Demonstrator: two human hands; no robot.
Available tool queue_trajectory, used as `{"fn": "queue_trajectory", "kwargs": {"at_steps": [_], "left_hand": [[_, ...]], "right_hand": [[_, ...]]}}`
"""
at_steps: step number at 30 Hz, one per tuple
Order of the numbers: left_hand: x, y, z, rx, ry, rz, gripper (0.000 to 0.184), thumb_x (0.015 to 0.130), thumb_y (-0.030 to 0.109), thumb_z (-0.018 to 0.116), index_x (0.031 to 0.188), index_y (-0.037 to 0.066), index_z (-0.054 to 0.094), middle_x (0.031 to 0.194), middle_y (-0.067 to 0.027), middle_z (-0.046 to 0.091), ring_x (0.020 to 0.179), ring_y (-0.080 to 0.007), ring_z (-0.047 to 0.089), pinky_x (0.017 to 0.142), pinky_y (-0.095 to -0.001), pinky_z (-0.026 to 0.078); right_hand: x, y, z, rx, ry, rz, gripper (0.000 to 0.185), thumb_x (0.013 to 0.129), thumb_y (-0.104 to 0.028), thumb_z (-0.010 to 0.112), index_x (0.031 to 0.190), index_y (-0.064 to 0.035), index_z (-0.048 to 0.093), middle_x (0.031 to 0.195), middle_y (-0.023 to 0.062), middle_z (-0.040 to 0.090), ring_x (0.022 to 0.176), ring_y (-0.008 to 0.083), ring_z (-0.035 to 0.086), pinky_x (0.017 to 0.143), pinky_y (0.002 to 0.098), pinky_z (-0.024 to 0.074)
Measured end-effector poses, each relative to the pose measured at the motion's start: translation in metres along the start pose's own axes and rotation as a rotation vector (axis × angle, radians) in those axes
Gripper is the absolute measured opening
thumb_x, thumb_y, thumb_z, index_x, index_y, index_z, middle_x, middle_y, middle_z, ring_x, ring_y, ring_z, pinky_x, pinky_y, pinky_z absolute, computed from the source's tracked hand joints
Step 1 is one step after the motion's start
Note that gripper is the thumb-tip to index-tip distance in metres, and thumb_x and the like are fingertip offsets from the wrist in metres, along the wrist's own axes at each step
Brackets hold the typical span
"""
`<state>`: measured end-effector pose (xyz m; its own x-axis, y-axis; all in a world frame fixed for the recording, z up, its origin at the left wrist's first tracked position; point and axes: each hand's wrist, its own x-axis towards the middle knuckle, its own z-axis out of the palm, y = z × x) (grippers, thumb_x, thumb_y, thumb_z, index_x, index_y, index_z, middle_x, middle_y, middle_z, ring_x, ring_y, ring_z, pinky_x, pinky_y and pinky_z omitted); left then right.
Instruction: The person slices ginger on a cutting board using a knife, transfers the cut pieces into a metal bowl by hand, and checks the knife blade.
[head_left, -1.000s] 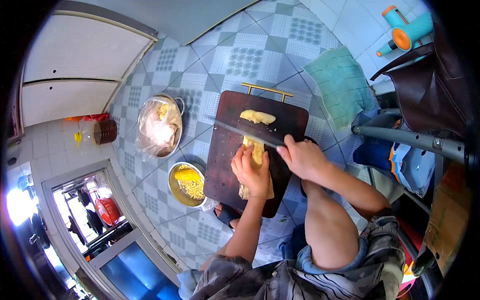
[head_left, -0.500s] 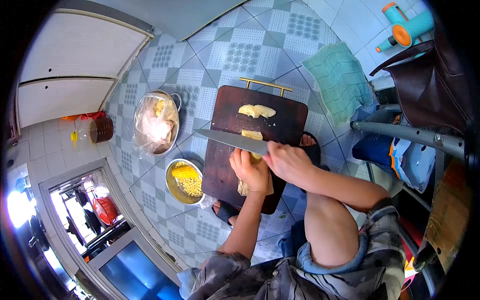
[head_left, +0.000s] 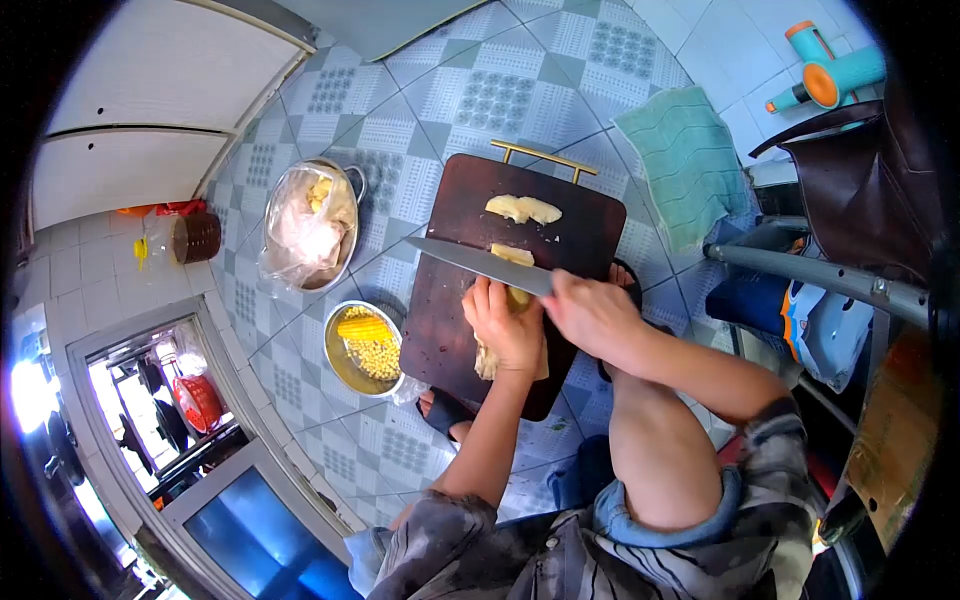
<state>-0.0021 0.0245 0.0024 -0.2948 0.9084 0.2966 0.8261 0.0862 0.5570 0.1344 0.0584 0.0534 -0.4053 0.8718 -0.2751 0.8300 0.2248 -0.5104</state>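
My right hand (head_left: 588, 312) is closed round the handle of a large kitchen knife (head_left: 478, 262), its blade pointing left across the dark wooden cutting board (head_left: 440, 310). Under my left hand (head_left: 502, 325), curled fingers pin a pale yellow food piece (head_left: 518, 298) against the board, right beside the blade. Its exact kind I cannot make out. A cut end (head_left: 512, 254) shows just beyond the knife. Farther up the board lie pale yellow slices (head_left: 523, 209). More of the pale food (head_left: 486, 361) sits partly hidden below my left hand.
Left of the board stand a metal bowl (head_left: 338, 379) with corn kernels and cob pieces, and a metal pot (head_left: 352, 250) holding a plastic bag. A green cloth (head_left: 680, 165) lies on the tiled floor at right, near a metal frame (head_left: 820, 272) and a brown bag (head_left: 850, 185).
The view has shifted slightly, so the board sits a little higher and farther right. Both hands keep their hold, and the knife stays across the food with little visible change.
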Motion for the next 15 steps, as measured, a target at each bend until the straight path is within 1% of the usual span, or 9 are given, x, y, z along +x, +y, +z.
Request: {"fn": "queue_trajectory", "kwargs": {"at_steps": [2, 3, 6, 8, 11, 12, 14, 15], "left_hand": [[-0.004, -0.011, 0.006, 0.04, 0.003, 0.034, 0.047, 0.059, 0.008, 0.074, 0.104, 0.002, 0.06, 0.112, -0.0147, 0.059, 0.099, -0.0357, 0.051, 0.089, -0.043, 0.042], [-0.003, -0.01, 0.005, 0.043, 0.012, 0.025, 0.047, 0.059, 0.008, 0.074, 0.104, 0.002, 0.06, 0.112, -0.0147, 0.059, 0.1, -0.0357, 0.051, 0.089, -0.0431, 0.042], [0.0, 0.0, 0.0, 0.042, 0.02, 0.009, 0.046, 0.061, 0.009, 0.074, 0.104, 0.003, 0.06, 0.111, -0.0146, 0.059, 0.1, -0.0356, 0.051, 0.089, -0.0433, 0.042], [0.002, 0.005, 0.0, 0.041, -0.002, -0.008, 0.045, 0.062, 0.009, 0.074, 0.104, 0.003, 0.06, 0.111, -0.0145, 0.059, 0.1, -0.0356, 0.051, 0.089, -0.0435, 0.042], [0.001, 0.003, 0.001, 0.04, 0.007, -0.002, 0.044, 0.064, 0.011, 0.075, 0.105, 0.003, 0.06, 0.111, -0.0145, 0.059, 0.1, -0.0356, 0.051, 0.089, -0.0441, 0.041], [0.003, 0.003, 0.0, 0.029, 0.009, 0.002, 0.045, 0.064, 0.011, 0.075, 0.105, 0.003, 0.059, 0.112, -0.0147, 0.059, 0.1, -0.0357, 0.051, 0.089, -0.0443, 0.041], [0.0, 0.002, 0.002, 0.013, -0.005, 0.017, 0.046, 0.064, 0.011, 0.075, 0.106, 0.004, 0.059, 0.112, -0.0149, 0.059, 0.1, -0.0358, 0.051, 0.089, -0.0445, 0.041], [0.0, -0.002, 0.004, 0.012, 0.002, 0.017, 0.046, 0.063, 0.011, 0.075, 0.106, 0.003, 0.059, 0.113, -0.0151, 0.059, 0.1, -0.0358, 0.051, 0.089, -0.0446, 0.041]], "right_hand": [[0.03, -0.013, 0.018, 0.023, 0.096, -0.153, 0.031, 0.091, -0.031, 0.055, 0.086, -0.0013, 0.048, 0.066, 0.0171, 0.064, 0.058, 0.0305, 0.066, 0.046, 0.0389, 0.0533], [0.029, -0.014, 0.015, 0.025, 0.103, -0.159, 0.031, 0.091, -0.031, 0.055, 0.086, -0.0013, 0.048, 0.066, 0.0171, 0.064, 0.058, 0.0305, 0.066, 0.046, 0.0389, 0.0533], [0.013, -0.006, 0.004, 0.059, 0.138, -0.164, 0.031, 0.091, -0.03, 0.054, 0.086, -0.0005, 0.05, 0.067, 0.018, 0.063, 0.059, 0.0311, 0.066, 0.049, 0.0397, 0.0542], [-0.018, 0.008, -0.003, 0.033, 0.057, 0.0, 0.03, 0.091, -0.029, 0.053, 0.085, 0.0002, 0.051, 0.068, 0.0182, 0.064, 0.061, 0.0323, 0.067, 0.052, 0.041, 0.0549], [-0.041, 0.023, -0.01, -0.049, -0.018, 0.056, 0.03, 0.091, -0.028, 0.053, 0.085, 0.0005, 0.052, 0.067, 0.018, 0.064, 0.061, 0.0322, 0.067, 0.052, 0.0409, 0.055], [-0.031, 0.018, -0.002, -0.041, -0.034, 0.058, 0.03, 0.091, -0.028, 0.053, 0.085, 0.0005, 0.052, 0.067, 0.018, 0.064, 0.061, 0.0322, 0.067, 0.052, 0.0409, 0.055], [0.011, 0.001, 0.016, 0.059, 0.052, -0.042, 0.03, 0.091, -0.029, 0.054, 0.085, 0.0002, 0.052, 0.067, 0.0181, 0.064, 0.059, 0.031, 0.067, 0.05, 0.0401, 0.0545], [0.026, -0.008, 0.019, 0.051, 0.037, -0.076, 0.028, 0.091, -0.028, 0.054, 0.088, 0.0003, 0.05, 0.069, 0.0187, 0.064, 0.06, 0.0317, 0.066, 0.05, 0.0404, 0.0539]]}}
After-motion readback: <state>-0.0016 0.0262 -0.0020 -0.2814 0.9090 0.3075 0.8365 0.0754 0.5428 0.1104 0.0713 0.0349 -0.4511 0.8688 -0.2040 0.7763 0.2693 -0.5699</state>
